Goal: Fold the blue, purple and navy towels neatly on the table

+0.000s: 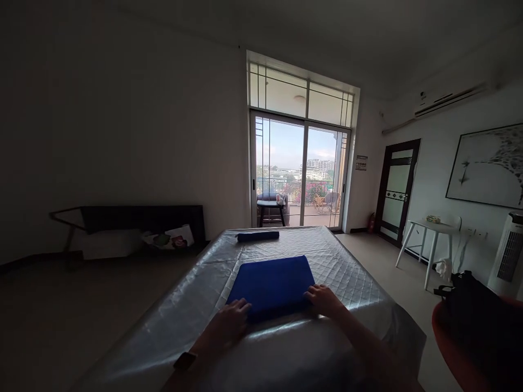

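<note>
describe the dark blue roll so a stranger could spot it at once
Before the tall sliding glass door stands a large table covered in shiny, silver-grey quilted sheeting. At its far end, past the broad, flat, bright blue cloth, lies the dark blue, cloth-like roll. It is the narrower and darker of these two blue things.

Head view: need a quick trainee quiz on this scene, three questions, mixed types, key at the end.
1. Open: On the silvery cover, what lies beyond the blue fabric, toward the glass doors?
2. True or false: The left hand and the right hand are at opposite sides of the blue fabric.
3. Multiple choice: On which side does the person wear the dark watch-like band?
A) right
B) left
C) both

Key:
1. A dark blue roll
2. True
3. B
</note>
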`<act>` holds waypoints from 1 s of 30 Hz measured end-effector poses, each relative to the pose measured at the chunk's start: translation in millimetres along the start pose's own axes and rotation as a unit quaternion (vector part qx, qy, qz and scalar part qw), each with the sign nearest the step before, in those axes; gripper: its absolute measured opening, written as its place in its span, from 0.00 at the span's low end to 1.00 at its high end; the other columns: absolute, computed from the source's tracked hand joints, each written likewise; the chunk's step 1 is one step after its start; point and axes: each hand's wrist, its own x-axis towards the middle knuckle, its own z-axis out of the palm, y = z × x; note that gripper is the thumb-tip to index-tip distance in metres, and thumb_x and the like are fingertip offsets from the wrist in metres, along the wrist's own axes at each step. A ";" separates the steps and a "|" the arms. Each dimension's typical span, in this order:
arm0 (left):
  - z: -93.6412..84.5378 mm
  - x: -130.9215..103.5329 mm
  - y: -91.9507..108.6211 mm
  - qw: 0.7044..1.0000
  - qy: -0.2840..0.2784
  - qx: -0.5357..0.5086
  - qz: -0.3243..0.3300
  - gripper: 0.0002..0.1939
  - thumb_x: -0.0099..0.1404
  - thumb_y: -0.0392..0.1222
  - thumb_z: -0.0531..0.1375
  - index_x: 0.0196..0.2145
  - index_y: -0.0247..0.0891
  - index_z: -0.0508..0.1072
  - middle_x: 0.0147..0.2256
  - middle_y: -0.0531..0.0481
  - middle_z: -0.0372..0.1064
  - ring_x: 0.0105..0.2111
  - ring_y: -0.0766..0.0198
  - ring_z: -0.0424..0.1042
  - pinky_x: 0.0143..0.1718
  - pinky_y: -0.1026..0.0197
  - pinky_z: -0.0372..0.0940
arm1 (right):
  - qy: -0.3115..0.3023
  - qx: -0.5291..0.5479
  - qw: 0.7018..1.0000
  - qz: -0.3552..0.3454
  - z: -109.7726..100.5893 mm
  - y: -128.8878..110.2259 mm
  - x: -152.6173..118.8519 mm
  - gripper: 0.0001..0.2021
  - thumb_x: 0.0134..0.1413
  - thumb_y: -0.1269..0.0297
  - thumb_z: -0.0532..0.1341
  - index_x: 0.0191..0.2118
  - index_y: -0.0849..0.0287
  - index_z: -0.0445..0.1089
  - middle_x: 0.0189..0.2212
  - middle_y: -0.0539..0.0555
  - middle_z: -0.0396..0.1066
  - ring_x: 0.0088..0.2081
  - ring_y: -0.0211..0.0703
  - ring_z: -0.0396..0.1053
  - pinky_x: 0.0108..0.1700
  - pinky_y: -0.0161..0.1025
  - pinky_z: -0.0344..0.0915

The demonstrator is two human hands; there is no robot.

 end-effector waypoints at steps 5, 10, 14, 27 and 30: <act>-9.3 2.0 6.2 1.000 -0.015 0.017 -0.014 0.25 0.59 0.31 0.56 0.53 0.41 0.72 0.52 0.40 0.71 0.53 0.50 0.71 0.53 0.49 0.65 | -0.020 0.006 1.000 -0.006 -1.4 1.3 2.3 0.19 0.55 0.70 0.63 0.53 0.57 0.70 0.48 0.59 0.73 0.50 0.51 0.71 0.50 0.45 0.69; -10.9 3.9 10.6 0.999 -0.017 0.027 -0.016 0.20 0.59 0.26 0.51 0.43 0.38 0.75 0.44 0.40 0.74 0.47 0.52 0.74 0.45 0.54 0.67 | -0.024 0.015 0.999 0.025 -2.3 -2.9 2.2 0.22 0.58 0.77 0.58 0.57 0.53 0.67 0.50 0.59 0.71 0.51 0.51 0.70 0.44 0.43 0.72; -12.6 5.0 10.5 1.000 0.004 0.016 -0.008 0.19 0.60 0.25 0.49 0.43 0.36 0.74 0.42 0.39 0.74 0.45 0.51 0.75 0.44 0.54 0.67 | -0.022 0.026 0.998 0.046 -1.2 -2.0 5.7 0.21 0.58 0.78 0.56 0.55 0.55 0.68 0.48 0.60 0.71 0.50 0.50 0.71 0.44 0.42 0.72; -10.4 9.1 2.7 0.998 0.000 -0.028 -0.054 0.19 0.59 0.29 0.52 0.44 0.41 0.74 0.41 0.45 0.76 0.44 0.56 0.76 0.44 0.57 0.67 | -0.036 0.031 0.998 0.031 -0.9 7.4 6.0 0.21 0.56 0.78 0.58 0.54 0.56 0.68 0.49 0.59 0.70 0.51 0.49 0.70 0.45 0.41 0.72; -11.8 10.0 -3.4 0.996 -0.001 -0.062 -0.058 0.18 0.60 0.30 0.52 0.44 0.42 0.73 0.42 0.46 0.77 0.44 0.57 0.76 0.43 0.60 0.66 | -0.023 -0.001 0.999 0.045 -0.1 0.6 10.7 0.19 0.60 0.77 0.54 0.54 0.58 0.68 0.48 0.61 0.71 0.52 0.51 0.70 0.44 0.43 0.73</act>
